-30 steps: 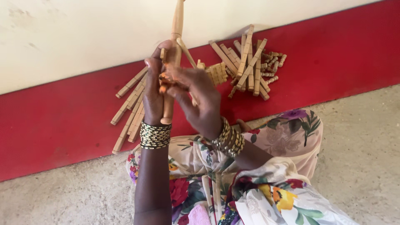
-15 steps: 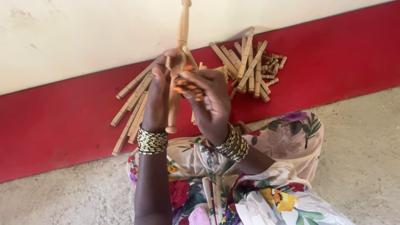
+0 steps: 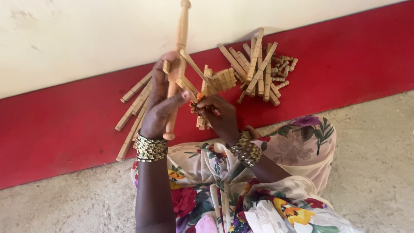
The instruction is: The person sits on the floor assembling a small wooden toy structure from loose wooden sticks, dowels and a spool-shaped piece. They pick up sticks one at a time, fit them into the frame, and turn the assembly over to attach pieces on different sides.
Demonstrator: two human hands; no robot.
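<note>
Against the red lower band of the wall (image 3: 345,56), seen from above, a person sits on the grey concrete floor (image 3: 379,172) in a flowered dress (image 3: 280,190).

Left hand (image 3: 161,101): fingers wrapped tight round a turned wooden spindle (image 3: 180,47), held nearly upright, knob end at top of view, lower end just below the palm. Thin wooden slats (image 3: 196,69) branch off the spindle at an angle beside the fingers. Beaded bracelet (image 3: 151,149) on that wrist.

Right hand (image 3: 220,114): fingertips pinched together on a small orange-and-dark piece (image 3: 197,101) at the foot of the slats, just beside the left thumb. What the piece is cannot be told. Metal bangles (image 3: 246,149) on that wrist.

On the floor along the red band:
- loose long wooden sticks (image 3: 133,112), lying slanted to the left of the hands
- heap of notched wooden sticks (image 3: 256,69), crossed over each other, to the right
- small short pegs (image 3: 284,71) at the heap's right edge

Cream wall (image 3: 86,39) above the red band, scuffed. No packages, labels or signs in view.
</note>
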